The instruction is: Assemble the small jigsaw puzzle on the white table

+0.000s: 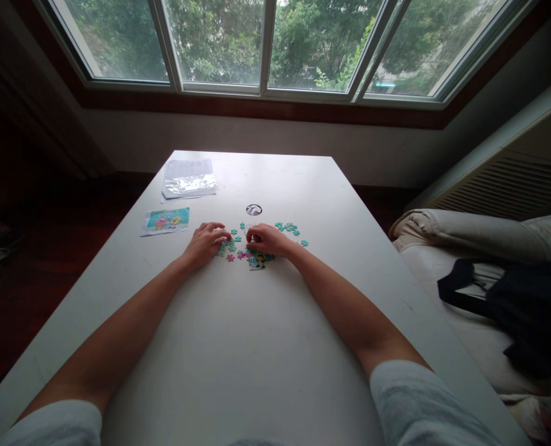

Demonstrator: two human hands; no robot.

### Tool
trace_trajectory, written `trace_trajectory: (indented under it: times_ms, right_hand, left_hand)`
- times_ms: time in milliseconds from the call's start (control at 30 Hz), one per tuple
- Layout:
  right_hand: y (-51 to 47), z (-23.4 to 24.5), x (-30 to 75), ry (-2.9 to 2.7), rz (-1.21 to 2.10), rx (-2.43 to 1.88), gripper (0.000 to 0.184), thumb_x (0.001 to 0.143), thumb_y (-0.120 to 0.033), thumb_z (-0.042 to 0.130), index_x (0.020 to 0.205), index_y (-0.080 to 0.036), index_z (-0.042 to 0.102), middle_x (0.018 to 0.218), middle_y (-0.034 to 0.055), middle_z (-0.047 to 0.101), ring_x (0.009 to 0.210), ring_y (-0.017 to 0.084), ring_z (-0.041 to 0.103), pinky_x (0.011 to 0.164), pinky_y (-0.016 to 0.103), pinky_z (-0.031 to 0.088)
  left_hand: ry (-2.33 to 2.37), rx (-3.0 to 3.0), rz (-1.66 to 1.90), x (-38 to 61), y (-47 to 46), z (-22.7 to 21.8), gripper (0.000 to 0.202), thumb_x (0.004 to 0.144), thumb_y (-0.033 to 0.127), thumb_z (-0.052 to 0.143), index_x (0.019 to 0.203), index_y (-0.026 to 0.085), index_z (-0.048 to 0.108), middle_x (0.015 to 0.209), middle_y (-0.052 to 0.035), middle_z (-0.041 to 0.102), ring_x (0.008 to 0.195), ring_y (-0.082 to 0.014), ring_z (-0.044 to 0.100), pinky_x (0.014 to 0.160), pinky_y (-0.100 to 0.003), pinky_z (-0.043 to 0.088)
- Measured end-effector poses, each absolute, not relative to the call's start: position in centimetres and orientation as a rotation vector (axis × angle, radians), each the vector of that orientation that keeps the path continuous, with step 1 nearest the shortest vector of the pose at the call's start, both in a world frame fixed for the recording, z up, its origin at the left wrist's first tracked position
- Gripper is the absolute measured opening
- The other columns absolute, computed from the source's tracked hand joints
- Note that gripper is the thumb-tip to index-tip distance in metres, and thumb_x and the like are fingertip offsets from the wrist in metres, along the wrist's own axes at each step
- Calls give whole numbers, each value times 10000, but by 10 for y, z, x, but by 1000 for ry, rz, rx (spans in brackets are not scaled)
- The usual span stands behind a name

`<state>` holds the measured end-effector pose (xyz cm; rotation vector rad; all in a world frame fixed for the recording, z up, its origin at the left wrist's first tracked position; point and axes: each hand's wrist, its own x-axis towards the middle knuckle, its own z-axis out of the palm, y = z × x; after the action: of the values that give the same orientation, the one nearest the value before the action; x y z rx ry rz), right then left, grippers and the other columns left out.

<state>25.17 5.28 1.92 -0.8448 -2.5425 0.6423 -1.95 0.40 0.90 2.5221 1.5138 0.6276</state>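
Loose teal and pink jigsaw pieces [232,248] lie scattered on the white table [238,347]. My left hand [205,243] rests over the left part of them, fingers bent but apart, fingertips at the pieces. Close to the middle, a partly joined section of the jigsaw puzzle [257,260] shows yellow and dark shapes. Above it is my right hand [266,238], its fingers curled and pinched together; whatever they hold is hidden. More teal pieces [287,228] are spread just beyond and to the right of that hand.
A small colourful picture sheet [167,220] lies left of the pieces, with a clear plastic bag and papers [189,178] behind it. A round black-and-white item [253,210] sits beyond my hands. A pale sofa [447,266] with dark cloth [526,303] stands at right.
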Motion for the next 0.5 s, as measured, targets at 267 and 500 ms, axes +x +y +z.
trace_trajectory:
  times_ms: [267, 500]
  right_hand:
    - [52, 18, 251, -2530, 624, -878, 99, 860, -275, 714, 879, -185, 675, 765, 0, 595, 754, 138, 490, 688, 244, 318]
    - [53, 16, 251, -2534, 622, -884, 105, 869, -285, 707, 886, -187, 672, 780, 6, 603, 764, 141, 493, 694, 245, 318]
  left_hand:
    - [1512, 2494, 723, -18, 3, 9, 221, 960, 346, 553, 1059, 296, 744, 1239, -48, 640, 1186, -269, 513, 1042, -434, 415]
    - [1674, 2435, 789, -19, 4, 7, 216, 917, 380, 612, 1036, 258, 745, 1086, -73, 653, 1061, -269, 536, 965, -420, 445]
